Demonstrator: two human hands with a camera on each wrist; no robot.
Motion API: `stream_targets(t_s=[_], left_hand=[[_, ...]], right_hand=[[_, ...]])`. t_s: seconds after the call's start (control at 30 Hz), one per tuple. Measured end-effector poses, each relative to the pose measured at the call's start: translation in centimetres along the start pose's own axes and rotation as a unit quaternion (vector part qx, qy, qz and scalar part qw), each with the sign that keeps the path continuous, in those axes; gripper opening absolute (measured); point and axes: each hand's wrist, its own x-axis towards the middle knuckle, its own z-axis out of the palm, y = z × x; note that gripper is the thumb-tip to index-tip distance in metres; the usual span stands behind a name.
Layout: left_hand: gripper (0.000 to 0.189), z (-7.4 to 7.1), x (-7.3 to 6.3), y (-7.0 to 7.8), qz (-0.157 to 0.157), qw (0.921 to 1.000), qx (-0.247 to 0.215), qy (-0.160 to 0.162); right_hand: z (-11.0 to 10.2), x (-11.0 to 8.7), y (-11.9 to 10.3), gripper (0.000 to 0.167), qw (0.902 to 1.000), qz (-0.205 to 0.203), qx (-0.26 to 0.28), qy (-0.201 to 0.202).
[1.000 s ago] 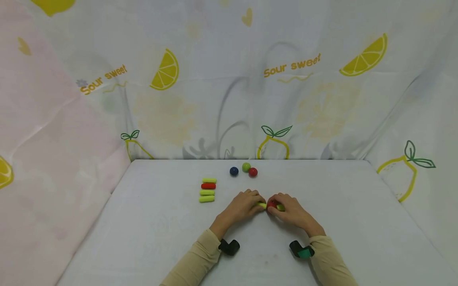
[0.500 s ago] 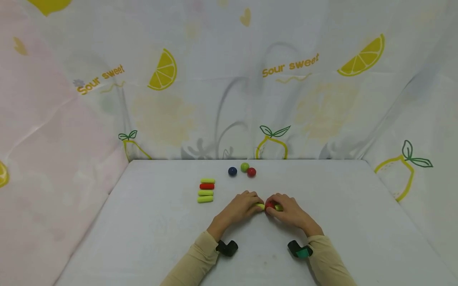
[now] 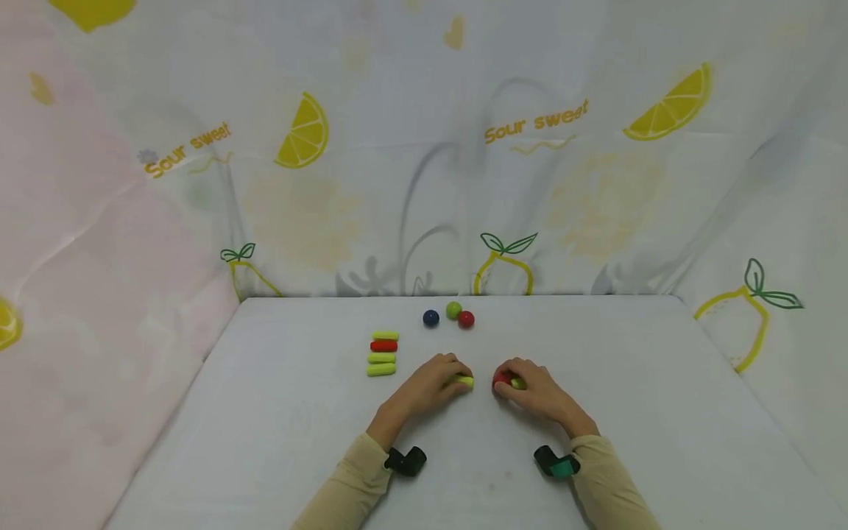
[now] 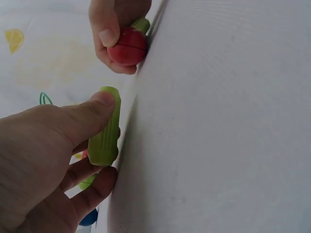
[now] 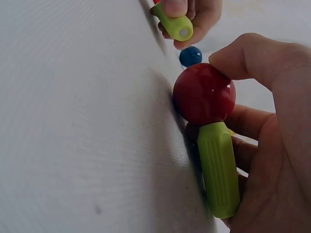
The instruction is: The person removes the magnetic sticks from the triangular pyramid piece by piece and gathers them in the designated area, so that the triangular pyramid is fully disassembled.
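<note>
My left hand (image 3: 430,383) pinches a yellow-green magnetic stick (image 4: 104,133) between thumb and fingers. The end of this stick that faces my right hand bears a small silvery disc (image 5: 183,32). To the right, my right hand (image 3: 536,391) holds a red ball (image 5: 204,94) with the thumb on it. A second yellow-green magnetic stick (image 5: 218,170) meets the ball end-on and lies along the right fingers. A short gap of white table separates the left stick from the red ball.
Left of my hands lies a row of sticks, several yellow-green (image 3: 381,358) and one red (image 3: 384,346). Farther back on the white table (image 3: 298,456) are a blue ball (image 3: 431,318), a green ball (image 3: 453,310) and another red ball (image 3: 467,319). A lemon-print cloth (image 3: 397,184) hangs behind.
My left hand has drawn back to the left with its stick, whose end was right at the red ball before. The right hand stays in place with ball and stick.
</note>
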Motion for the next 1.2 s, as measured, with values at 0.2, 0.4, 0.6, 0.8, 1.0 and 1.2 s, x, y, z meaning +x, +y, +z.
stream_targets(t_s=[0.2,0.4,0.6,0.8,1.0,1.2], left_hand=[[0.022,-0.3,-0.3,-0.3,-0.010,0.9999,-0.003,0.000],[0.022,-1.0,-0.8,-0.7,-0.016,0.9998,0.009,0.009],[0.021,-1.7,-2.0,-1.3,-0.023,0.9996,0.015,0.002],[0.022,-2.7,-3.4,-2.0,-0.039,0.9992,0.010,0.009],[0.021,-3.9,-4.7,-2.4,-0.041,0.9985,0.007,0.036],[0.021,-5.1,-5.6,-2.6,-0.043,0.9982,0.006,0.041]], right_hand=[[0.1,0.0,-0.1,0.018,1.0000,-0.002,0.000,-0.003],[-0.1,0.1,-0.2,0.017,1.0000,-0.001,-0.003,0.002],[-0.1,0.0,-0.2,0.019,1.0000,0.006,-0.002,-0.004],[0.0,-0.1,-0.1,0.016,1.0000,0.003,0.005,-0.002],[0.0,-0.2,-0.1,0.016,1.0000,-0.001,0.006,0.002],[0.1,0.0,0.0,0.016,1.0000,0.000,0.005,-0.002]])
